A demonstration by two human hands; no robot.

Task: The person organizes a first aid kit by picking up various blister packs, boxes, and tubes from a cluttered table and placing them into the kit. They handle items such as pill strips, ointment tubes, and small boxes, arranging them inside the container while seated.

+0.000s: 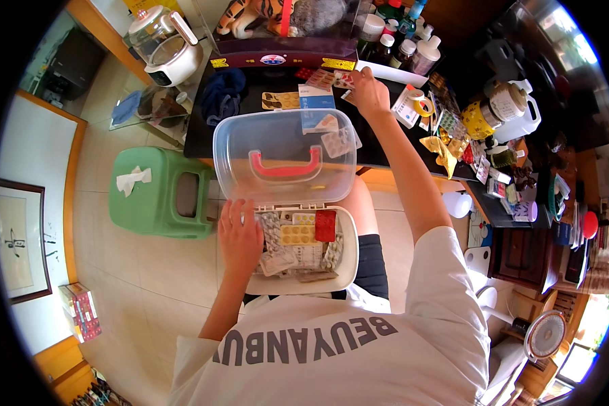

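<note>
A white plastic storage box point(346, 274) rests on my lap, its clear lid point(284, 137) with a red handle point(286, 165) swung back against the table edge. My left hand point(241, 231) grips the box's left rim near the hinge. Inside lie many blister packs, among them a yellow one point(297, 235) and a red one point(325, 226). Stretched out over the black table, my right hand point(371, 94) has its fingertips on a red-and-white blister pack point(343, 79). Beside it are another blister pack point(320, 79), a gold blister pack point(280, 100) and a blue-and-white carton point(316, 97).
Medicine bottles point(406, 51) stand behind a display case point(284, 48). Yellow tape point(424, 106), gold wrappers point(441, 152) and a yellow-patterned flask point(479, 119) crowd the table's right side. Dark blue cloth point(223, 96) lies at left. A green stool point(152, 203) stands on the floor.
</note>
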